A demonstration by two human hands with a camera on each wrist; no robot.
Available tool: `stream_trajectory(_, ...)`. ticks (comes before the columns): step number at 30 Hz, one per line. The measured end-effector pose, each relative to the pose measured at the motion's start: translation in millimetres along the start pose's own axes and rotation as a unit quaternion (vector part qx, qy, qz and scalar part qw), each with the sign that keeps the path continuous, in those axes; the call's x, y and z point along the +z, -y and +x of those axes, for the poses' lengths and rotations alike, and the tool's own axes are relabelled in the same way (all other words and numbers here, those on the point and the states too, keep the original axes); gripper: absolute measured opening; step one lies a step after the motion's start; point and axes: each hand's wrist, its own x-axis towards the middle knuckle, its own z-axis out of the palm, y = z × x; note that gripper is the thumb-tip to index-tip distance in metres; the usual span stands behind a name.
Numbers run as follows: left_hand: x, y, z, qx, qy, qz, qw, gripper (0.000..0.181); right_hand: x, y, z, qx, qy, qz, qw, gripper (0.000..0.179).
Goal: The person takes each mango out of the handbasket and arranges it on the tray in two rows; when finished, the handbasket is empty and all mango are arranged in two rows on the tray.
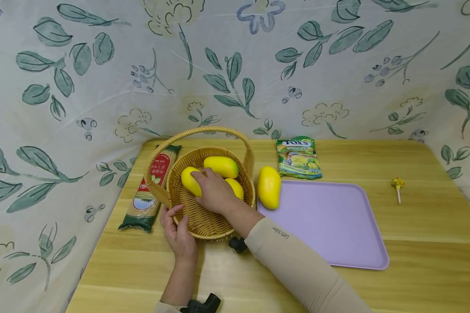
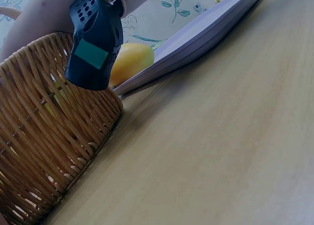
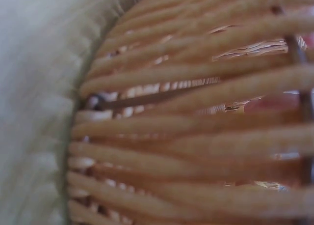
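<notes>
Yellow mango (image 1: pixel 190 181), smooth and likely slippery: right hand (image 1: pixel 214 191) fingers curl over it; left hand (image 1: pixel 179 234) grips basket (image 1: pixel 203 221) at seven o'clock.

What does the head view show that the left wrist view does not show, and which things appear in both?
Only the head view shows both hands: the right hand on a mango in the basket, the left hand gripping the basket rim, plus the noodle packet, candy bag and lollipop.

Only the left wrist view shows the basket's outer wall close up.

Both show the basket, the purple tray, the mango beside the tray and the wooden table.
</notes>
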Motion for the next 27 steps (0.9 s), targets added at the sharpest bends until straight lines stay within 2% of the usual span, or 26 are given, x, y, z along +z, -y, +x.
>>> stream_trajectory(9, 1.3, 0.1, -1.6, -0.004, 0.003, -0.011, 0.9999, 0.027, -3.9, -2.3, -3.7, -0.009, -0.010, 0.031, 0.9994, 0.078)
stream_trajectory(13, 1.6, 0.5, -2.0, -0.003, 0.002, -0.012, 0.9999, 0.027, -12.8, -4.2, -9.9, -0.018, -0.033, 0.096, 0.9947, 0.081)
stream_trajectory(17, 2.0, 0.3, -2.4, -0.003, 0.000, -0.011, 0.9999, 0.027, -29.9, -3.4, -23.9, -0.016, -0.041, 0.189, 0.9810, 0.086)
stream_trajectory(21, 1.7, 0.4, -2.3, -0.004, 0.000, -0.008, 1.0000, 0.027, -46.1, -5.2, -43.2, -0.022, -0.036, 0.253, 0.9665, 0.090)
stream_trajectory(27, 0.5, 0.1, -1.0, -0.012, -0.005, -0.008, 0.9999, 0.026, -58.1, -16.5, -75.3, -0.053, 0.005, 0.342, 0.9381, 0.090)
